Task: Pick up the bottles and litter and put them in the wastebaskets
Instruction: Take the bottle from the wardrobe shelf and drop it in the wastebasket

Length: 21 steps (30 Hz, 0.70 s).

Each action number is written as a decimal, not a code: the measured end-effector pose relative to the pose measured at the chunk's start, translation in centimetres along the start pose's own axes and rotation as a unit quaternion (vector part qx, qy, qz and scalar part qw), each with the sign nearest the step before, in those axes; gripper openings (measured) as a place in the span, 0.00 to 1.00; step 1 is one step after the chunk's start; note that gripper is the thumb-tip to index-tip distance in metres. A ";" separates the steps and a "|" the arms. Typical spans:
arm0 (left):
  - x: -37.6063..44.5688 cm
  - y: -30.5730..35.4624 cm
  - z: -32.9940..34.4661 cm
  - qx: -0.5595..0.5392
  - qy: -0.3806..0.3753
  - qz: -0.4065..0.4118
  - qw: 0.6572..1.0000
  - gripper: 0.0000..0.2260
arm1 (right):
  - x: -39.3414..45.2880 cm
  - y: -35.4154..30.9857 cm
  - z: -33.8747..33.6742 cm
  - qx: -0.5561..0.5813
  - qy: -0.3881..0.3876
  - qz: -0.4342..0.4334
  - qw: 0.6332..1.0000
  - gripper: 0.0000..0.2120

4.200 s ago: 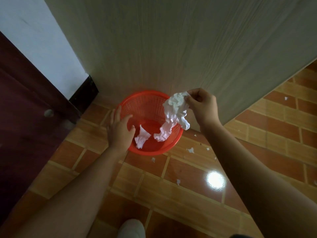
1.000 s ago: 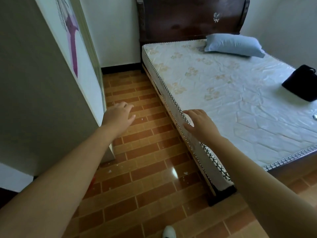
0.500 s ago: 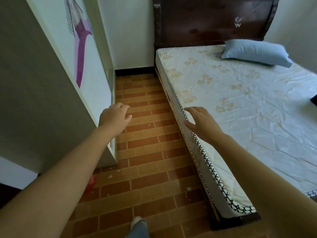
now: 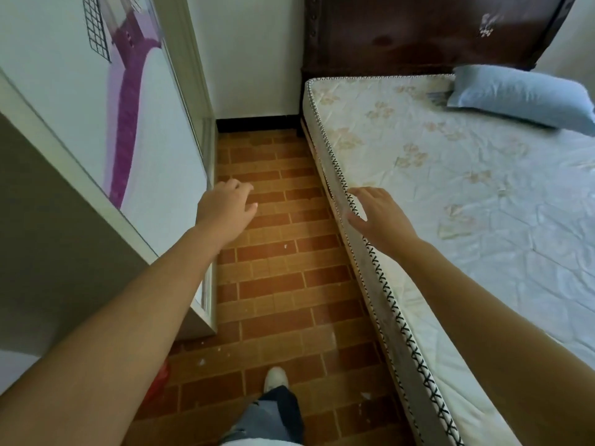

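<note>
Both hands empty: left hand [image 4: 225, 210] and right hand [image 4: 376, 217] spread loose over the floor [image 4: 283, 284] beside the bed [image 4: 450, 194]. Searching step; paper scraps [image 4: 202, 362] lie near the red wastebasket [image 4: 160, 379] (barely visible), needing a stoop.

A bare strip of floor [image 4: 277, 252] is lying open between the wardrobe [image 4: 96, 156] and the bed [image 4: 450, 220].

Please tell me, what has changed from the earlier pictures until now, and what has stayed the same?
The right hand let go of the crumpled tissue it held over the red wastebasket, now only a sliver under the left forearm. The person turned away and walked into the aisle between wardrobe and mattress; the black bag on the bed left the view. For the last second both hands, the left hand too, have stayed empty and outstretched.
</note>
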<state>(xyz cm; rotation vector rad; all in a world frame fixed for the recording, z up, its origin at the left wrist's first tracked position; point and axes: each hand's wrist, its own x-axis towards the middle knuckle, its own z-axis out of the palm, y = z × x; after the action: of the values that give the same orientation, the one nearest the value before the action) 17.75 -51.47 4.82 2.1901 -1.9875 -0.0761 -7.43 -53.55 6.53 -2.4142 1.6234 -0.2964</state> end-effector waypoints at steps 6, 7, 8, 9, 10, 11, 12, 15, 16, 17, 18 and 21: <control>9.5 -1.5 0.1 0.004 0.002 0.011 1.000 0.18 | 8.7 0.5 -1.0 0.001 -0.008 0.018 1.000 0.22; 10.9 -1.6 0.2 0.002 0.005 0.012 1.000 0.18 | 10.1 0.7 -1.2 0.002 -0.008 0.019 1.000 0.21; 12.4 -1.7 0.3 0.000 0.006 0.013 1.000 0.18 | 11.5 1.0 -1.3 0.004 -0.005 0.020 1.000 0.21; 13.8 -1.8 0.4 -0.001 0.008 0.014 1.000 0.18 | 12.9 1.4 -1.3 0.004 -0.002 0.020 1.000 0.21; 15.2 -2.0 0.6 -0.001 0.007 0.015 1.000 0.18 | 14.3 1.7 -1.3 0.002 -0.003 0.020 1.000 0.21; 16.5 -2.1 0.9 -0.001 0.005 0.015 1.000 0.18 | 15.7 2.2 -1.3 0.000 -0.005 0.020 1.000 0.21; 17.9 -2.2 1.4 -0.001 0.004 0.013 1.000 0.18 | 17.2 2.7 -1.2 -0.001 -0.007 0.019 1.000 0.21; 22.4 -2.4 2.9 -0.003 -0.008 0.002 1.000 0.18 | 22.2 4.4 -0.5 0.005 -0.017 0.018 1.000 0.21; 24.0 -2.4 3.3 -0.004 -0.010 -0.002 1.000 0.19 | 24.0 5.1 -0.3 0.005 -0.019 0.015 1.000 0.21; 25.9 -2.4 3.7 -0.004 -0.009 -0.006 1.000 0.19 | 26.1 5.8 -0.2 0.006 -0.020 0.011 1.000 0.21; 27.8 -2.3 3.9 -0.004 -0.008 -0.008 1.000 0.19 | 28.0 6.4 -0.2 0.007 -0.019 0.008 1.000 0.21; 34.1 -2.0 3.9 -0.001 -0.003 -0.017 1.000 0.19 | 34.5 8.5 -0.8 0.017 -0.019 0.000 1.000 0.20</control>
<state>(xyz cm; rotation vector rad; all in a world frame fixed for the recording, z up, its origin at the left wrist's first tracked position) 22.60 -85.46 3.54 2.2255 -1.9518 -0.0895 -2.44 -88.72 6.45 -2.3798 1.5895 -0.2744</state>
